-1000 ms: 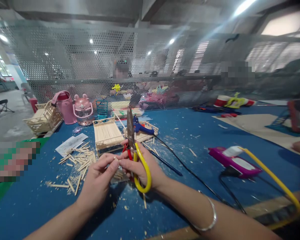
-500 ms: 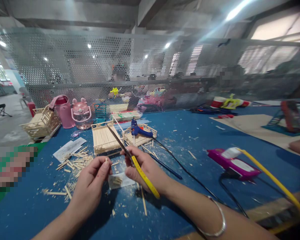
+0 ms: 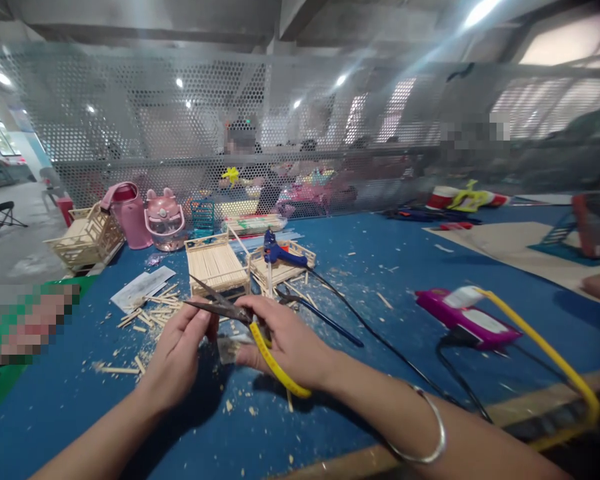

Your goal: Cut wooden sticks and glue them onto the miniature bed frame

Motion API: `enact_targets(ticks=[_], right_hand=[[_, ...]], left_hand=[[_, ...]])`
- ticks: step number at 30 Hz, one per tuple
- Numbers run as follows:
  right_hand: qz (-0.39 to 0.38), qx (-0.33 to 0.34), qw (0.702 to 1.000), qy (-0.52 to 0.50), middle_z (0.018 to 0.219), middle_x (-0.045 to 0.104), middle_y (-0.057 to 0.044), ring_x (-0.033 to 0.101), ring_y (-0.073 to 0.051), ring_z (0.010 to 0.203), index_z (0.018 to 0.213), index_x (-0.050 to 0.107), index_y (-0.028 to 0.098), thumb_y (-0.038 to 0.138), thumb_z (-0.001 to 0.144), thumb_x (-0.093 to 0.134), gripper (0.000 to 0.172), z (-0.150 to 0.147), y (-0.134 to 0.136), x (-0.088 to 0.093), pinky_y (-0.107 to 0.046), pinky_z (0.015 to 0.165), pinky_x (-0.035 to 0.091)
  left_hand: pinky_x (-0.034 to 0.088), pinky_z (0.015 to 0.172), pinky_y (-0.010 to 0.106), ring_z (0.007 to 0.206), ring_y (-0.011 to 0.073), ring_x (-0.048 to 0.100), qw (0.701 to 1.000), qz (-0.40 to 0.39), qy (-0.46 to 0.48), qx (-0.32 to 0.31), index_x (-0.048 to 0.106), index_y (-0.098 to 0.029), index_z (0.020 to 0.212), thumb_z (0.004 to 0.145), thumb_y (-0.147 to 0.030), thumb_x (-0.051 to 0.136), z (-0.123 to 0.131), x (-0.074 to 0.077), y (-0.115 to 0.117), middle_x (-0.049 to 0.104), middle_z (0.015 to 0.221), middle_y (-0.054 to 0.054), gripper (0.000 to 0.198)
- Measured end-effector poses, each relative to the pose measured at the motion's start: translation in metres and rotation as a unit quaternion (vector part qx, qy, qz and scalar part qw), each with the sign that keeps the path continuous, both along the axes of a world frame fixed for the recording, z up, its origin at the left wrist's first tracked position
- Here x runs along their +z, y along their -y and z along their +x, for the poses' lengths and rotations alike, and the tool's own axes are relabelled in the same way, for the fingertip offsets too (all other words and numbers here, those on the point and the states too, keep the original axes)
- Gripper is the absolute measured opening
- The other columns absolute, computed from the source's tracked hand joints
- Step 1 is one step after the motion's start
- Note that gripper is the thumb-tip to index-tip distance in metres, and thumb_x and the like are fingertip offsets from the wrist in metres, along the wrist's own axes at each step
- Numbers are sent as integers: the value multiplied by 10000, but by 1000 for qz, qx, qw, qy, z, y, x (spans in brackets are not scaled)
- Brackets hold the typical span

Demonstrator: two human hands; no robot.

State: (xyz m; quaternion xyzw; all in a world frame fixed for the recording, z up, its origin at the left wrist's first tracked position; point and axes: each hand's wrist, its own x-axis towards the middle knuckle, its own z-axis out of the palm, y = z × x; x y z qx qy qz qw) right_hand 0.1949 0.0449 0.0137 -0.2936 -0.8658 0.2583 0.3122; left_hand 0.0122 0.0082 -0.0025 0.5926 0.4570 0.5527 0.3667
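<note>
Around you the room is a wide workshop, with a perforated mesh screen [image 3: 130, 133] across the far edge of the bench [image 3: 380, 267] and other people seated behind it. The bench top is blue, flat and dusty with wood chips, so small pieces will be hard to find on it. A black cable [image 3: 380, 347] and a yellow hose [image 3: 545, 347] trail across it on your right, near a magenta box [image 3: 467, 320]. Ahead of your hands stand two slatted stick frames [image 3: 215, 263], the right one with a blue glue gun [image 3: 275, 253] lying on it. They are light, glued and probably brittle, so take them by the rails and not by the slats. The scissors [image 3: 233, 312] are in the air just above the bench, in front of you. Your right hand [image 3: 290, 347] is clenched through the yellow loop handle, and the blades stand parted and point left. They are stiff, sharp metal, so hold them by the handles only. Your left hand [image 3: 177, 357] sits just beside and below the blades with its fingers pinched together. What they hold is too small to make out. The loose sticks [image 3: 155, 313] scattered to the left are thin, nearly weightless and likely to snap. Pinch them at the ends, well apart from the cutting edge.
</note>
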Motion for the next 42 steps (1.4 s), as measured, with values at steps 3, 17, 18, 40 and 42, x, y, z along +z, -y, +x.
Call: enact_targets(ticks=[3,17,18,40,42], right_hand=[[16,5,1000,13,1085,570,-105,527,-230,991,1114,503,173,480,666,696,577,-1,0,0,-382,871,411],[29,34,999,13,1114,570,-108,526,-239,1011,1161,488,180,492,646,710,642,2,-3,-1,-397,878,414],[30,41,999,13,1113,572,-110,528,-237,1007,1162,487,174,490,647,709,644,2,-4,-1,-395,875,416],[34,67,997,2,1058,620,-109,566,-222,947,1126,566,153,684,626,601,730,2,-6,-4,-354,846,426],[37,75,997,-7,935,649,-69,582,-178,823,1034,604,157,679,683,546,631,2,-6,-5,-295,760,439]], left_hand=[[356,611,261,634,157,439,999,16,-41,6,515,-201,652,866,-325,433,2,4,2,484,647,3,261],[390,657,278,685,161,509,989,68,-126,-31,599,-211,766,884,-277,428,2,7,4,564,706,17,218],[394,663,282,695,163,515,991,53,-116,-48,598,-211,767,888,-297,426,0,6,4,565,715,18,226],[375,616,249,633,122,477,986,90,-115,-82,550,-166,728,916,-300,383,1,5,5,514,662,-2,285],[378,619,254,637,124,480,987,80,-114,-80,548,-163,707,914,-312,391,1,5,6,517,666,3,300]])
